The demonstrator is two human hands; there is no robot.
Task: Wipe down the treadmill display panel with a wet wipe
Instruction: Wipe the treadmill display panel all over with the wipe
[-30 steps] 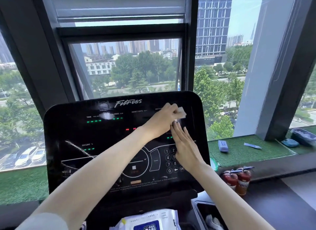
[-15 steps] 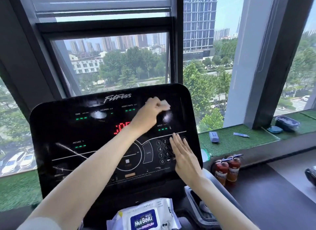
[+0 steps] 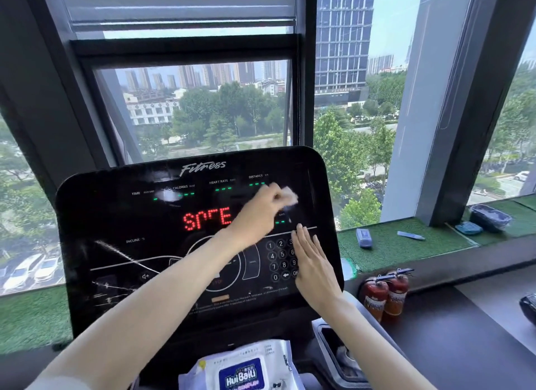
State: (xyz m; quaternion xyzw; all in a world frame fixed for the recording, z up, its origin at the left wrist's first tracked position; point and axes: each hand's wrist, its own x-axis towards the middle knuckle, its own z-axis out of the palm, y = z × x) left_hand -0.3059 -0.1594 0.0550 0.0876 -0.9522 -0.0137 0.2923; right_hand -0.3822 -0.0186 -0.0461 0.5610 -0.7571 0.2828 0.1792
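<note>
Display panel (image 3: 116, 215): glossy black, tilted back, lit.
Wipe pack (image 3: 243, 369): below the panel.
Right hand (image 3: 311, 262): fingers straight, flat on the keypad, holding nothing.
Left hand (image 3: 258, 212): curled round the wet wipe (image 3: 290, 195) at the panel's upper right.
Wipe: likely light, limp and damp; best bunched under the fingertips.

One head-worn wide-angle camera looks forward and down, close to the display panel (image 3: 116, 215).

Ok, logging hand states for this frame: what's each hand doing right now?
Left hand: grips the crumpled white wet wipe at the black treadmill display panel.
Right hand: open, flat on the panel's keypad.
</note>
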